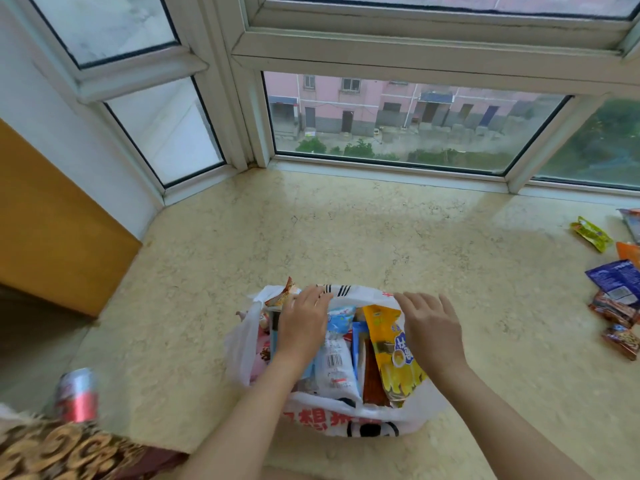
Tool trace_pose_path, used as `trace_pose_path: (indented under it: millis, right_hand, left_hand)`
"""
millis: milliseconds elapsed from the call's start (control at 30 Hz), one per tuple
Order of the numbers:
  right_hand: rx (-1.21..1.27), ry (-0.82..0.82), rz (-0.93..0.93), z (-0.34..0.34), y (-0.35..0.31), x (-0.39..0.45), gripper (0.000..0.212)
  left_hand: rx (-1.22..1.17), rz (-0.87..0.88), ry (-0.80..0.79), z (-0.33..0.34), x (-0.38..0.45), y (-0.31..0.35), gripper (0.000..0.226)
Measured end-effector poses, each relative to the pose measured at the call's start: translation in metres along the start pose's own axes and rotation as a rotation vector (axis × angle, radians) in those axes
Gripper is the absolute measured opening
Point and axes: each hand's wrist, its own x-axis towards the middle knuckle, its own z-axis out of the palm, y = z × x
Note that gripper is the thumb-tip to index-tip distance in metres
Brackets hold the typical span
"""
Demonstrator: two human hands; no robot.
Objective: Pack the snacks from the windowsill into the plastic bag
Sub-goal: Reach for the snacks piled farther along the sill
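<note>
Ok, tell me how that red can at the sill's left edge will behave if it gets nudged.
The red can stands upright near the windowsill edge, so it may tip. Once down, its round body would probably roll, perhaps off the edge. Full or empty cannot be told.

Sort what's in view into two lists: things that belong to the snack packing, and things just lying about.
Part of the job:
- plastic bag, open on the windowsill
- yellow packet and white packet inside the bag
- loose snacks at the right edge: green packet, blue packet
- left hand and right hand, at the bag's mouth

Lying about:
- red drink can
- patterned cloth
</note>
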Motion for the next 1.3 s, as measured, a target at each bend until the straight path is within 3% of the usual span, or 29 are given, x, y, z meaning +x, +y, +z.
trace_pose_path:
  millis: [100,267,433,500,633,733,867,1033,1167,1300]
  right_hand:
    - [0.032,-0.087,-0.136,0.014,-0.035,0.020,0.053]
    - [0.087,-0.256,-0.178,0.048,-0.083,0.057,0.056]
    - [0.132,-0.426,-0.167,0.086,-0.107,0.088,0.055]
    - [0.185,-0.496,-0.113,0.098,-0.113,0.095,0.060]
    - [0.565,-0.700,0.040,0.121,-0.124,0.105,0.070]
    - [0.630,-0.787,-0.095,0.134,-0.124,0.109,0.076]
    - [0.548,-0.701,-0.389,0.132,-0.115,0.105,0.078]
    - [0.309,-0.595,-0.553,0.123,-0.098,0.090,0.078]
    - [0.005,-0.441,-0.764,0.118,-0.085,0.087,0.096]
    - [-0.160,-0.417,-0.926,0.111,-0.081,0.089,0.085]
  left_hand:
    - [0.059,-0.134,-0.019,-0.013,0.014,-0.030,0.026]
    - [-0.151,-0.400,-0.020,-0.029,0.060,-0.066,0.030]
    - [0.037,-0.465,-0.539,-0.011,0.084,-0.099,0.046]
    - [0.076,-0.473,-0.630,0.002,0.085,-0.104,0.053]
    - [0.063,-0.522,-0.670,0.016,0.083,-0.112,0.054]
    - [-0.024,-0.573,-0.593,0.013,0.081,-0.120,0.037]
    - [-0.207,-0.653,-0.336,0.002,0.069,-0.124,0.014]
    - [-0.285,-0.663,-0.034,-0.022,0.059,-0.113,0.013]
    - [-0.270,-0.607,0.119,-0.036,0.054,-0.101,0.013]
    - [-0.216,-0.506,0.260,-0.047,0.045,-0.093,0.010]
